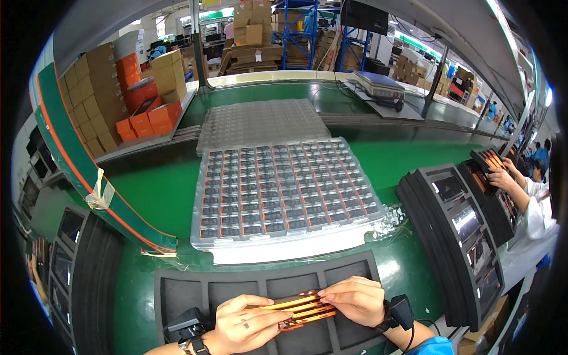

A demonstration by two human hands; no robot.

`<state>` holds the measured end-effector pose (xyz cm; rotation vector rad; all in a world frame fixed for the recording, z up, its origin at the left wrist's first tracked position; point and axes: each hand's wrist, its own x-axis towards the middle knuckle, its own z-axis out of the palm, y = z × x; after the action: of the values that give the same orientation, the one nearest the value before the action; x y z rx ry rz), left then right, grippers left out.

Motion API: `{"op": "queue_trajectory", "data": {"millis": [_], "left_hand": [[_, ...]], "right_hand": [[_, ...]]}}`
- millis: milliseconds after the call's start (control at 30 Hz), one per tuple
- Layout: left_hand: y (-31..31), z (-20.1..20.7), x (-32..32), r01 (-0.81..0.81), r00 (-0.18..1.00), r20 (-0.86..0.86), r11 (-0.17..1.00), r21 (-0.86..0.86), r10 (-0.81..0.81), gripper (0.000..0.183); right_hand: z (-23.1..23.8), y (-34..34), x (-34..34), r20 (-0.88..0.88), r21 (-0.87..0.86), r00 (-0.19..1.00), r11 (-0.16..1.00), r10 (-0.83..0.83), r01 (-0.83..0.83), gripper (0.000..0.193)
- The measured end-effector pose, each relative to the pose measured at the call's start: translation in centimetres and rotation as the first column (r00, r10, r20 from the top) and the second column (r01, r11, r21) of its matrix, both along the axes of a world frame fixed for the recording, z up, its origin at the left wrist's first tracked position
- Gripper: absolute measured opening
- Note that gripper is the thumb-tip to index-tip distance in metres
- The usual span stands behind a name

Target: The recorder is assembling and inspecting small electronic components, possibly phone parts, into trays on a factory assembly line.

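Both the left hand [245, 324] and right hand [354, 300] have fingers clenched on thin, glossy orange flex strips [299, 309] above a black foam tray [236, 290].

Orange flex strips [299, 310] at the frame's bottom centre

Several thin, flat orange-and-black strips lie bunched lengthwise, nearly level, over the dark foam tray's [236, 284] compartments, ends partly covered.

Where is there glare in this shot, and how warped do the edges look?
Head view: glare whitens the clear tray's front rim and the glossy screens in the black foam rack at right; the conveyor edges bow toward the black fisheye rim; both hands on the orange strips look sharp.
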<state>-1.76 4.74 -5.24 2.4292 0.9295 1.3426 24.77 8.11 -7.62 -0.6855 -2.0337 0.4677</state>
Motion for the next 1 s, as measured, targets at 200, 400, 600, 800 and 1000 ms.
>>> {"op": "queue_trajectory", "data": {"millis": [200,400,600,800,1000], "left_hand": [[0.2,-0.1,0.0,0.010,1.000,0.006,1.000,0.016,-0.010,0.024],[0.3,-0.7,-0.3,-0.044,0.998,-0.057,0.996,-0.084,0.040,0.027],[0.4,-0.1,-0.2,-0.024,0.995,-0.101,1.000,-0.013,0.022,0.029],[0.0,0.8,0.3,-0.007,0.995,-0.098,1.000,0.016,0.008,0.028],[0.1,-0.4,-0.1,-0.029,0.992,-0.119,0.999,0.015,0.031,0.031]], "right_hand": [[1.2,0.2,-0.1,0.155,0.093,0.988,0.996,-0.025,0.011,0.025],[2.1,-0.6,-0.7,0.272,0.175,0.957,0.983,-0.096,0.049,0.035],[3.6,-1.2,-2.4,0.116,-0.016,0.993,1.000,-0.001,0.003,0.042],[2.8,-2.1,-1.8,0.050,0.028,0.996,0.997,0.077,-0.078,0.032],[2.4,-2.1,-2.1,-0.123,-0.141,0.986,0.981,0.114,-0.131,0.034]]}}
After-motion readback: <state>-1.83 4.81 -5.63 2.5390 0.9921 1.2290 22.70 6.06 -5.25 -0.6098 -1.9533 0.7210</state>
